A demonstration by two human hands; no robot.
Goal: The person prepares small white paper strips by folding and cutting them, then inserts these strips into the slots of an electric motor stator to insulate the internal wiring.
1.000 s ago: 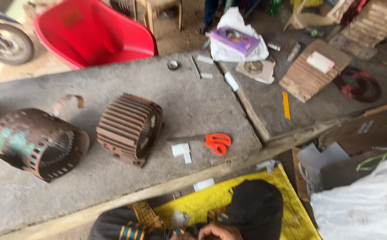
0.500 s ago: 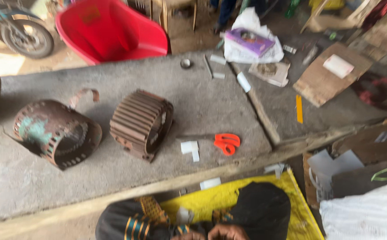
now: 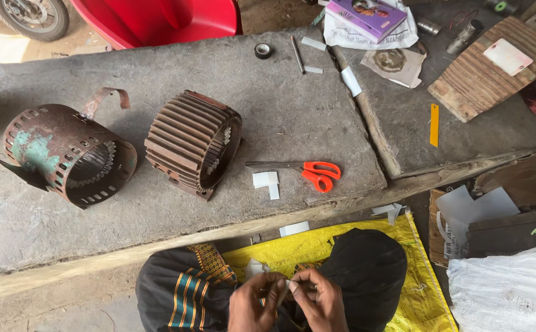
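Head view, A: Biggest first. The concrete slab (image 3: 292,104) fills the frame from 9 to 3 o'clock, and the red tub (image 3: 157,18) is cut off at 12. Any change there?

B: Only the framing. The camera has tipped down over the last second, so the tub shows less and the lap shows more. On the slab, the rusty housing (image 3: 40,147) at 9 o'clock and the ribbed core (image 3: 182,144) beside it lie as they did, both on their sides.

A: The yellow sack (image 3: 428,289)?

B: At 5 o'clock, under the knees, with more of it in view now. The scissors (image 3: 317,174) are at 3 o'clock of the core, unmoved and untouched. The cut pieces (image 3: 267,181) lie between core and scissors, same spot.

A: And the hands?

B: That's the real change. Before, they barely broke the bottom edge. Now both are in full view at 6 o'clock, over the lap. The left hand (image 3: 256,304) and right hand (image 3: 318,301) meet fingertip to fingertip.

A: Fingers?

B: Drawn together on both hands, pinching a small white slip (image 3: 288,288) between them. The slip sits at 12 o'clock of the knuckles, well apart from the slab. I can't tell if it's folded.
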